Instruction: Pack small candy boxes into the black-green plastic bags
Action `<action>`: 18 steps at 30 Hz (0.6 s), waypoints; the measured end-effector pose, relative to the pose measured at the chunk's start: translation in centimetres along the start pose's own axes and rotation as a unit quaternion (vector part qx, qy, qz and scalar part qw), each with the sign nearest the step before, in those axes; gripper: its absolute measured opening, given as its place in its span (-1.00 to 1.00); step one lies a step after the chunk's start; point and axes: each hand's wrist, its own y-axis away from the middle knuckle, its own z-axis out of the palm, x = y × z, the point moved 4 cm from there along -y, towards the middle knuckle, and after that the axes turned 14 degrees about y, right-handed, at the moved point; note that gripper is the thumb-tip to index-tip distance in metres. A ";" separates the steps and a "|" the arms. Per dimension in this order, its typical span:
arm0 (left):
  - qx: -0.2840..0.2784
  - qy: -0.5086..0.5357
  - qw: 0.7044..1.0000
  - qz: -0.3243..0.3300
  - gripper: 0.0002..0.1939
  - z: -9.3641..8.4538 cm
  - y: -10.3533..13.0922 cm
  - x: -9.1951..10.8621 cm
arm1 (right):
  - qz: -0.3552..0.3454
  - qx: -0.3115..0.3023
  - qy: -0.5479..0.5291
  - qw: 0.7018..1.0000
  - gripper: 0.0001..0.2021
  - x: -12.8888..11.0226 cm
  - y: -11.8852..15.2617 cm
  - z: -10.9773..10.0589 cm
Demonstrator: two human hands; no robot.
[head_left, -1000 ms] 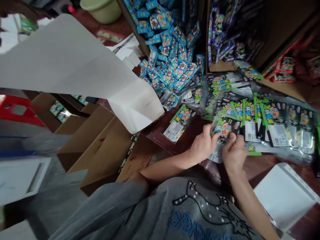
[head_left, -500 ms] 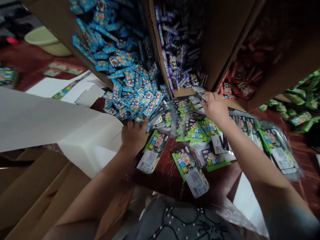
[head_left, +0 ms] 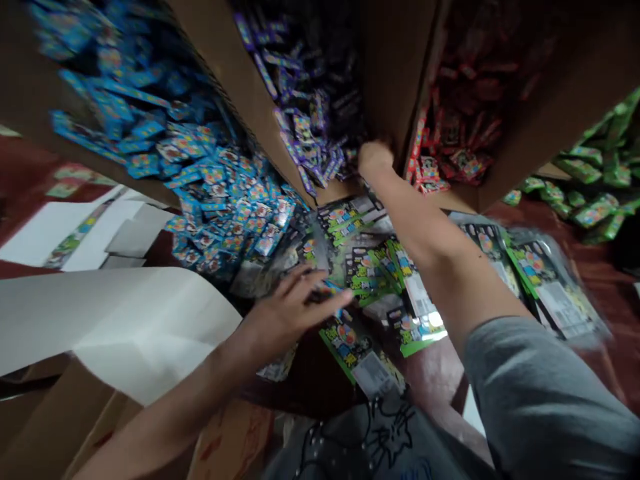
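Observation:
My left hand (head_left: 295,300) hovers above the black-and-green printed pouches, with a small blue candy packet (head_left: 327,288) between its thumb and fingers. Just below it lies one flat printed pouch (head_left: 363,353) with a clear window. My right hand (head_left: 376,159) reaches into the front of the cardboard box of purple candy packets (head_left: 313,133), close to its right wall. Its fingers are blurred and mostly hidden, so whatever they touch does not show. More pouches (head_left: 370,270) lie fanned out beneath my right forearm.
Blue candy packets (head_left: 225,193) spill from a box at the left. Red packets (head_left: 465,160) fill a box right of the purple ones, and green packets (head_left: 595,200) lie at the far right. A large white sheet (head_left: 150,320) curls up on the left, over cardboard (head_left: 65,413).
My left hand has come right and nearer from the blue pile, carrying a blue packet. My right hand has gone from the pouches into the purple box. The view has also shifted.

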 end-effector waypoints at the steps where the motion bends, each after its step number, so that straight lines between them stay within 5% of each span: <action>1: -0.016 0.019 0.997 0.070 -0.21 0.7 -1.0 1.8 | -0.017 0.007 0.005 1.000 -0.54 0.5 1.8 -0.7; 4: -0.063 0.069 0.973 0.213 -0.36 3.5 -3.8 6.8 | -0.134 0.091 0.034 0.986 -0.54 2.6 10.0 -2.8; 6: -0.084 0.098 0.958 0.255 -0.46 5.3 -5.6 9.3 | -0.188 0.093 0.048 0.977 -0.56 5.3 17.1 -2.8; 11: -0.128 0.162 0.952 0.227 -0.65 8.3 -8.4 12.0 | -0.225 0.073 0.118 0.964 -0.52 14.2 32.5 1.8; 15: -0.089 0.179 0.976 0.090 -0.34 9.5 -9.2 12.2 | -0.258 0.005 0.078 0.963 -0.42 18.4 36.8 4.8; 18: -0.084 0.163 0.980 0.075 -0.35 10.3 -8.7 12.8 | -0.344 -0.004 0.003 0.939 -0.15 19.3 34.7 4.0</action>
